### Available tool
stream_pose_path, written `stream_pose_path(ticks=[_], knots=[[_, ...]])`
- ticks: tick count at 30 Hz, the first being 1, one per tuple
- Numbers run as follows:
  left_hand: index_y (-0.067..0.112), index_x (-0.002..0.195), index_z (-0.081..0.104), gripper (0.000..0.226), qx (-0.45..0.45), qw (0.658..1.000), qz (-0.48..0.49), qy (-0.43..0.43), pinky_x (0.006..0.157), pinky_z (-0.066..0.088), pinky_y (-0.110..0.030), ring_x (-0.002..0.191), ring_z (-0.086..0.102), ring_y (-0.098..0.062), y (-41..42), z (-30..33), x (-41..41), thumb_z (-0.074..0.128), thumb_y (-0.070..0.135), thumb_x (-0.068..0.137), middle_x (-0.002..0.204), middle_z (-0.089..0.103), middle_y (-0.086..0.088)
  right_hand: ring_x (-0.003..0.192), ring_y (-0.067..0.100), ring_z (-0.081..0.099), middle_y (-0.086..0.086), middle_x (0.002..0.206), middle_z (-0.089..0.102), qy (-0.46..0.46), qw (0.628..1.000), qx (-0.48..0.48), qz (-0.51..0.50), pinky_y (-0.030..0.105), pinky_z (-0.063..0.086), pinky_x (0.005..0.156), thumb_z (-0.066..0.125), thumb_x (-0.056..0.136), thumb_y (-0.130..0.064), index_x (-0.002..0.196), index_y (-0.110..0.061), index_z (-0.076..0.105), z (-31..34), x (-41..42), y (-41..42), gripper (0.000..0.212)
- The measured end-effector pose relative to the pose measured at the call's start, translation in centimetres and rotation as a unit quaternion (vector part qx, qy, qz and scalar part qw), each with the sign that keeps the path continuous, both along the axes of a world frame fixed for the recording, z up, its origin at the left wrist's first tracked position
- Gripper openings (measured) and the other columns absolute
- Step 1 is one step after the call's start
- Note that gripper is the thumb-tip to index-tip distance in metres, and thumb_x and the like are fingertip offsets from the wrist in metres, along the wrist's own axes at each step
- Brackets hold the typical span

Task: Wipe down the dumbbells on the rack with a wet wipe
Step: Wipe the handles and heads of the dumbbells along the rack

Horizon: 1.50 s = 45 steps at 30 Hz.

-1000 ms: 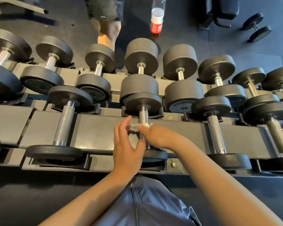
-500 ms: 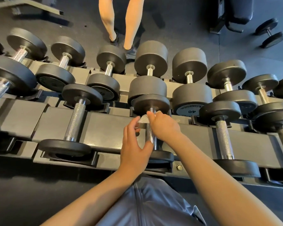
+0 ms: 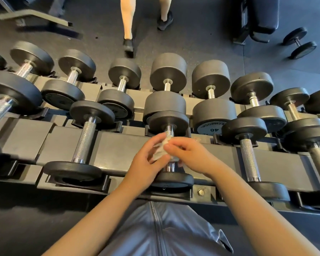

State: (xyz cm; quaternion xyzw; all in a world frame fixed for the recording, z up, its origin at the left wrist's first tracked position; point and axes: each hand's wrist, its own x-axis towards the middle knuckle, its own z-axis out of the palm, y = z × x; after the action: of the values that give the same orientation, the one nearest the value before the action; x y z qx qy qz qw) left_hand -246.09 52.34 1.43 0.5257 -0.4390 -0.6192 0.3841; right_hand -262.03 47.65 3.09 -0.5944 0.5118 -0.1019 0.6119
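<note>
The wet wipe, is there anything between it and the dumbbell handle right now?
Nothing visible does. The wet wipe lies against the dumbbell handle in the near row, pinched by both the left hand and the right hand. Only the hands cover the handle's middle.

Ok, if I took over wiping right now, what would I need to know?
Left hand: fingers hold the wet wipe from the left.
Right hand: pinches the wipe against the handle of the middle dumbbell on the front row of the rack.
Done: wiping of this handle is under way; how much is clean cannot be told.
Left: finish this dumbbell, then the neighbours, such as the left dumbbell and right dumbbell, and the back row.
</note>
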Motion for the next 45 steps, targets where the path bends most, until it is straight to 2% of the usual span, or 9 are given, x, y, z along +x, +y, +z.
stream_pose_path(ticks=[5, 11, 16, 20, 28, 32, 36, 39, 45], knots=[[0.026, 0.103, 0.064, 0.037, -0.003, 0.999, 0.001, -0.032, 0.074, 0.051, -0.016, 0.090, 0.064, -0.002, -1.7, 0.0, 1.5, 0.070, -0.003, 0.081, 0.097, 0.068, 0.009, 0.087, 0.013, 0.057, 0.002, 0.102, 0.063, -0.091, 0.980, 0.174, -0.024, 0.025, 0.048, 0.071, 0.050, 0.097, -0.016, 0.107, -0.019, 0.066, 0.8, 0.5, -0.4, 0.019], [0.018, 0.088, 0.059, 0.030, 0.056, 0.996, -0.071, -0.011, 0.066, 0.051, -0.021, 0.074, 0.060, -0.006, -2.3, -0.9, 1.8, 0.075, -0.005, 0.076, 0.077, 0.063, 0.009, 0.069, 0.011, 0.057, 0.009, 0.089, 0.066, -0.054, 0.985, 0.125, -0.104, 0.020, 0.048, 0.059, 0.060, 0.090, -0.008, 0.107, -0.013, 0.070, 0.1, 0.0, 0.9, 0.020], [0.012, 0.089, 0.059, 0.017, 0.116, 0.983, -0.076, 0.117, 0.071, 0.054, -0.026, 0.090, 0.067, -0.017, -2.7, -0.3, 2.2, 0.069, 0.009, 0.076, 0.106, 0.070, 0.005, 0.074, 0.007, 0.061, 0.003, 0.092, 0.068, -0.089, 0.972, 0.182, -0.121, 0.019, 0.047, 0.063, 0.058, 0.091, -0.007, 0.108, -0.007, 0.067, 0.4, -0.7, 0.4, 0.019], [0.015, 0.104, 0.056, 0.025, 0.196, 0.956, -0.076, 0.206, 0.073, 0.052, -0.027, 0.086, 0.066, -0.015, -2.7, -0.2, 1.6, 0.066, 0.012, 0.082, 0.099, 0.068, -0.001, 0.072, 0.001, 0.062, -0.001, 0.090, 0.067, -0.106, 0.967, 0.202, -0.112, 0.014, 0.047, 0.061, 0.051, 0.094, -0.006, 0.106, -0.010, 0.065, 1.0, -0.6, -0.3, 0.018], [0.009, 0.092, 0.058, 0.017, 0.188, 0.979, -0.039, 0.071, 0.051, 0.046, -0.018, 0.057, 0.057, -0.010, -3.8, -0.9, 0.7, 0.069, 0.002, 0.081, 0.080, 0.064, -0.008, 0.064, 0.010, 0.061, -0.001, 0.089, 0.061, -0.005, 0.986, 0.040, -0.159, 0.023, 0.050, 0.052, 0.061, 0.090, -0.011, 0.094, -0.017, 0.061, 0.4, -0.4, -0.3, 0.008], [0.013, 0.082, 0.053, 0.018, 0.171, 0.984, 0.035, 0.019, 0.054, 0.049, -0.020, 0.065, 0.062, -0.016, -3.8, -1.4, -0.7, 0.068, 0.002, 0.085, 0.082, 0.065, -0.009, 0.084, 0.016, 0.061, -0.002, 0.100, 0.057, 0.061, 0.991, -0.061, -0.102, 0.033, 0.056, 0.072, 0.066, 0.083, -0.029, 0.090, -0.027, 0.058, -0.8, 0.1, -0.5, 0.011], [0.026, 0.098, 0.059, 0.015, 0.141, 0.986, 0.054, -0.068, 0.061, 0.049, -0.016, 0.080, 0.062, -0.011, -3.2, -0.5, -0.1, 0.061, 0.012, 0.092, 0.098, 0.064, 0.002, 0.079, 0.003, 0.050, -0.007, 0.095, 0.053, 0.180, 0.931, -0.282, -0.145, 0.012, 0.037, 0.070, 0.058, 0.093, -0.023, 0.100, -0.021, 0.062, -2.4, 0.1, -1.4, 0.008], [0.029, 0.098, 0.058, 0.014, 0.043, 0.984, 0.073, -0.156, 0.072, 0.050, -0.015, 0.084, 0.060, -0.002, -1.4, 0.2, 0.2, 0.060, 0.016, 0.093, 0.100, 0.061, 0.007, 0.080, 0.014, 0.056, 0.001, 0.095, 0.058, 0.232, 0.891, -0.391, -0.022, 0.019, 0.038, 0.068, 0.064, 0.090, -0.020, 0.112, -0.018, 0.067, -4.3, 0.5, -2.4, 0.022], [0.037, 0.111, 0.049, 0.020, 0.037, 0.980, 0.066, -0.183, 0.083, 0.043, -0.013, 0.101, 0.051, 0.003, 1.1, -1.4, -2.2, 0.044, 0.021, 0.101, 0.111, 0.052, 0.012, 0.086, 0.009, 0.052, -0.001, 0.098, 0.057, 0.187, 0.929, -0.318, 0.010, 0.020, 0.040, 0.075, 0.058, 0.094, -0.020, 0.116, -0.021, 0.067, -4.8, 0.5, -2.9, 0.024]])
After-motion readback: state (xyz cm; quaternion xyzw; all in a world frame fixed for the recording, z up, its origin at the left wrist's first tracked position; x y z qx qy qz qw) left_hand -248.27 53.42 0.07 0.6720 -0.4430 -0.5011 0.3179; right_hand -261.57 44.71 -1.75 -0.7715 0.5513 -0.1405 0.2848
